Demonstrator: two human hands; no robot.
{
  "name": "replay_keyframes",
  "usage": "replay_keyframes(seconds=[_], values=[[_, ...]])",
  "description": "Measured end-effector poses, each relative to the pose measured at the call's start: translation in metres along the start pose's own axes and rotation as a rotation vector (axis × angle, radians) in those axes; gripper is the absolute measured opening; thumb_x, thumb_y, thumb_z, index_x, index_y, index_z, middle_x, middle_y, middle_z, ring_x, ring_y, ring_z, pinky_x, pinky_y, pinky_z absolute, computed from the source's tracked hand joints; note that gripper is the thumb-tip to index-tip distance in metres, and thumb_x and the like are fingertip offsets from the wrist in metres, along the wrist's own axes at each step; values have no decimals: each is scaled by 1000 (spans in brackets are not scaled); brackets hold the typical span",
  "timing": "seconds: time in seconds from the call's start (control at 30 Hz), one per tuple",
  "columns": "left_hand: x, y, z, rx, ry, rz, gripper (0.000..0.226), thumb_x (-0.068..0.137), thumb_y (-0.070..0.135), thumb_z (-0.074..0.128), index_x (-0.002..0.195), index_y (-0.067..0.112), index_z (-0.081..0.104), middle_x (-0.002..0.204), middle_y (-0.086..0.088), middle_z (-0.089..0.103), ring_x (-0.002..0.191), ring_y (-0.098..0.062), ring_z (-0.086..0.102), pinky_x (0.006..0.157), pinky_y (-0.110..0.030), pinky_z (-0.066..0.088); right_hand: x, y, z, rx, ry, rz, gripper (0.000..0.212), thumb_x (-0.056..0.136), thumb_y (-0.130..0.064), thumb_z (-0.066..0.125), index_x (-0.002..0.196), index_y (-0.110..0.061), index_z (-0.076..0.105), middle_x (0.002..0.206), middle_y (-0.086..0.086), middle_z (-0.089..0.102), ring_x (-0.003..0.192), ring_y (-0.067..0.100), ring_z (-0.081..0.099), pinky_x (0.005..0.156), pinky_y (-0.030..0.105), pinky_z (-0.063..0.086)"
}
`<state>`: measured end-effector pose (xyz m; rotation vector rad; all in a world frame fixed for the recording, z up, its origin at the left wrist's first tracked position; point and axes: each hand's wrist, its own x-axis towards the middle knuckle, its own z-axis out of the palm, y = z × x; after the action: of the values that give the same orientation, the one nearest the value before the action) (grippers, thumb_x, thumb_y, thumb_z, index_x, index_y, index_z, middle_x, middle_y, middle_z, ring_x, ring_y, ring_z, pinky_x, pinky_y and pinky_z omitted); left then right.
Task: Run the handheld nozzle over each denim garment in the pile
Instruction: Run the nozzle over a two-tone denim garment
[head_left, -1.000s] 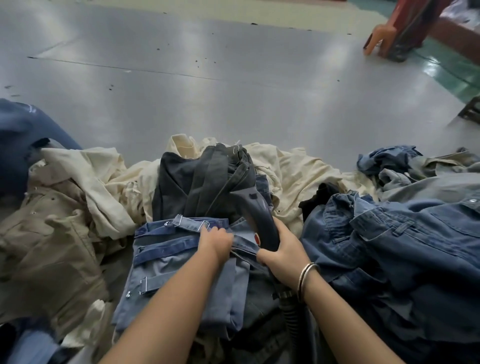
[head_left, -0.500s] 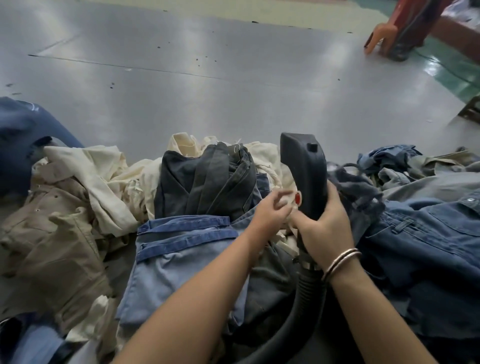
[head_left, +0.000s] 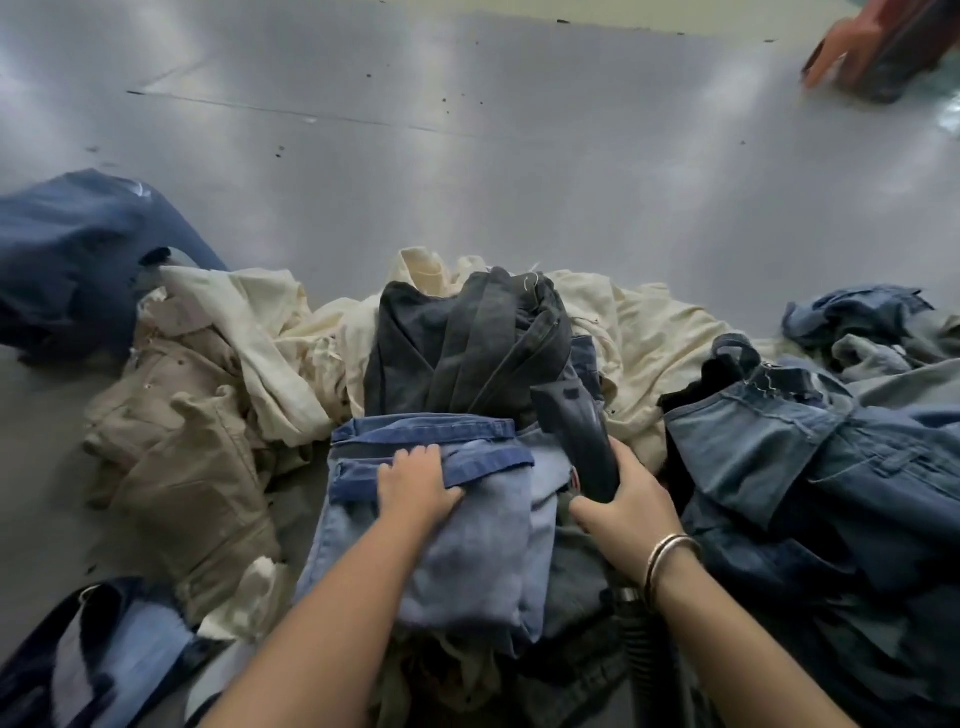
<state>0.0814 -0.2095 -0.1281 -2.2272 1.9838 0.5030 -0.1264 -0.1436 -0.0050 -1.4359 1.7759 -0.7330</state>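
A folded light-blue denim garment (head_left: 467, 545) lies on top of the pile in front of me. My left hand (head_left: 415, 486) presses down on its waistband, fingers bent over the darker blue band. My right hand (head_left: 631, 512) grips the black handheld nozzle (head_left: 576, 431), whose head is lowered onto the right edge of that garment. The nozzle's ribbed black hose (head_left: 649, 649) runs down under my right wrist. A dark grey denim piece (head_left: 467, 348) lies just beyond the blue one.
More blue denim (head_left: 810, 467) is heaped to the right and a dark blue piece (head_left: 67, 260) at the far left. Cream cloth (head_left: 654, 343) and tan trousers (head_left: 197, 467) surround the pile. Bare grey floor (head_left: 467, 156) stretches ahead; an orange-red object (head_left: 883, 47) stands far right.
The nozzle, held upright half a second ago, has come back down onto the blue garment. My left hand left the nozzle and moved left onto the waistband.
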Motion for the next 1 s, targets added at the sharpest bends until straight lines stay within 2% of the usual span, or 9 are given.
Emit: replay_keyframes(seconds=[0.1,0.23,0.3,0.4,0.53,0.63,0.8,0.9,1.0], values=[[-13,-11,0,11,51,162,26,87,28,52,112,22,50,117,-4,65,113,-28,56,88,-36,36,-2,-5,5,-6,-45,-17,52,70,-3,66,108,-34,51,79,-24,57,71,-6,53,56,0,36],[-44,-31,4,76,7,425,16,85,31,54,97,20,56,108,-4,61,106,-27,54,81,-34,33,-10,-8,4,-45,-61,-39,61,71,-3,67,124,-28,53,80,-26,55,80,10,55,61,6,37],[-55,-33,1,83,-119,565,26,83,23,53,108,19,57,117,-4,53,112,-25,49,92,-36,34,-16,-7,0,-49,-54,-41,59,71,-2,66,122,-28,54,81,-24,57,80,11,57,66,16,39],[-64,-24,-21,4,-275,555,38,87,14,48,124,19,49,126,-7,53,118,-29,49,104,-44,32,-27,-5,-10,-22,-34,-38,51,70,-1,67,114,-23,56,85,-12,64,85,14,61,67,18,41],[-76,-8,-40,200,-293,604,28,98,35,39,120,21,48,118,-14,61,106,-35,58,77,-38,43,-46,-8,-29,7,-10,-20,52,71,1,68,113,-26,55,94,-2,68,90,19,63,80,34,49],[-80,-2,-45,330,-91,639,24,95,35,42,109,21,55,107,-12,65,98,-34,61,67,-34,36,-61,-9,-46,40,-30,-4,50,69,6,66,108,-23,58,92,-2,70,90,18,65,82,36,51],[-19,-13,-69,250,233,373,26,91,30,50,113,21,58,118,-5,58,110,-27,55,83,-37,42,-77,-2,-57,133,-11,29,52,66,14,65,102,-25,61,88,0,72,87,17,67,82,37,52],[25,-16,-59,225,0,259,51,88,39,60,134,24,48,144,-10,34,130,-28,35,101,-43,38,-75,10,-55,123,-41,41,63,67,8,68,113,-32,57,91,-10,73,88,3,67,80,21,51],[58,-15,-34,310,-248,273,97,81,48,68,154,23,9,161,-6,5,147,-24,9,116,-52,18,-65,23,-48,127,-93,69,67,65,-2,73,113,-45,56,94,-20,71,88,-4,66,79,16,49]])
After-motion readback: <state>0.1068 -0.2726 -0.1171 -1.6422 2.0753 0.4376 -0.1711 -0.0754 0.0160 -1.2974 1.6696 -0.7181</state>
